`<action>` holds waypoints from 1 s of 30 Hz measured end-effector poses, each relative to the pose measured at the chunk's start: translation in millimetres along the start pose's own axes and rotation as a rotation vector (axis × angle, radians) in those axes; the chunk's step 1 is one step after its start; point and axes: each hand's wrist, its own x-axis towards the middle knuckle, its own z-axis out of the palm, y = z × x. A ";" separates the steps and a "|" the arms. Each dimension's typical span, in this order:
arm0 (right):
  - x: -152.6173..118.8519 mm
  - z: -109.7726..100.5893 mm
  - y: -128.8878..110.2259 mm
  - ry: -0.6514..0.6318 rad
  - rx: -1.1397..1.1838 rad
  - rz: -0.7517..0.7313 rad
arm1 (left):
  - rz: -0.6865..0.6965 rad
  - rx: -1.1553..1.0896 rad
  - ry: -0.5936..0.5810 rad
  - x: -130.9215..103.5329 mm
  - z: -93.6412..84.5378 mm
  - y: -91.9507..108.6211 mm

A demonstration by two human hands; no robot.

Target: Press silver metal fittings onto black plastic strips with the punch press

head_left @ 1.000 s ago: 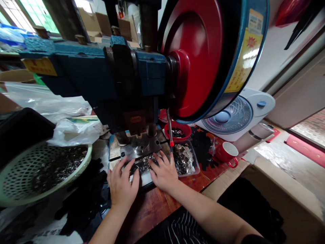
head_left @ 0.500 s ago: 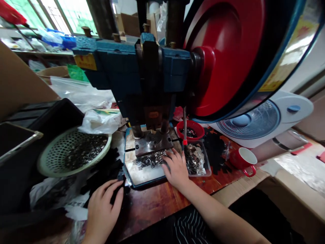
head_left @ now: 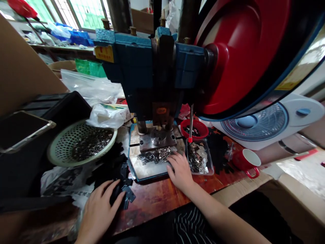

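Observation:
My left hand (head_left: 100,206) rests at the table's left side, fingers apart and lightly bent, over a heap of flat black pieces (head_left: 129,193). Nothing shows gripped between its thumb and fingers. On the base plate (head_left: 152,171) of a blue press (head_left: 127,67) lies my right hand (head_left: 181,174), thumb apart from its fingers. Its fingertips touch or hover at the right end of a pile of small shiny metal parts (head_left: 164,153); what is under them is hidden. Just behind the pile sits the steel die block (head_left: 157,139), below the press's ram.
A pale green colander (head_left: 59,152) of small metal parts stands left. On the right are a clear plastic box (head_left: 210,166), a red bowl (head_left: 203,130), a red mug (head_left: 240,161) and a fan (head_left: 259,118). A large red wheel (head_left: 243,51) overhangs the right side.
The view has swung left, so things sit farther right. My left hand has shifted slightly, and more black pieces show beside its thumb. My right hand stays at the metal parts.

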 end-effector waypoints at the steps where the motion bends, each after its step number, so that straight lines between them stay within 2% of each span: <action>1: 0.9 -0.1 0.9 0.007 0.011 0.013 | -0.005 0.015 0.032 0.0 0.1 -0.6; 4: 5.7 0.4 5.0 0.045 0.030 0.045 | -0.041 0.039 0.076 0.5 2.0 -2.8; 7: 13.2 0.6 8.1 0.065 0.000 0.073 | -0.030 0.004 0.052 2.7 4.5 -5.4; 11: 21.6 -1.7 8.8 0.019 -0.067 0.063 | -0.004 -0.056 0.043 6.8 5.6 -8.6; 15: 22.6 -6.9 12.0 -0.018 -0.048 0.051 | -0.001 -0.022 0.081 9.1 6.4 -9.7; 18: 19.8 -11.7 16.4 -0.027 -0.038 0.046 | -0.017 0.017 0.106 9.5 8.6 -10.5; 25: 2.0 -20.5 17.5 -0.078 -0.094 -0.089 | 0.008 -0.059 0.067 5.8 12.4 -17.8; 30: -12.4 -21.9 19.3 -0.085 -0.073 -0.150 | 0.026 -0.064 0.150 4.0 10.5 -14.9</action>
